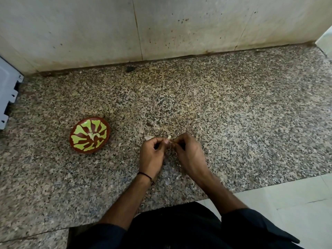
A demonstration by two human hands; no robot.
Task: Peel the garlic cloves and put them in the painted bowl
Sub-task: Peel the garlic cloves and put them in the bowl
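Note:
The painted bowl (pixel 89 134), brown with light green shapes, sits on the speckled granite counter (pixel 233 108) to the left of my hands. A few pale peeled cloves (pixel 93 135) lie at its centre. My left hand (pixel 152 155) and my right hand (pixel 188 155) meet fingertip to fingertip above the counter and pinch one small garlic clove (pixel 168 137) between them. Its pale tip shows above the fingers; the rest is hidden.
Bits of papery garlic skin (pixel 149 137) lie by my left hand, and more scraps (pixel 177 177) lie between my wrists. A stained marble wall (pixel 161 27) backs the counter. A white appliance corner (pixel 8 92) stands at the far left. Pale floor tiles (pixel 287 203) show lower right.

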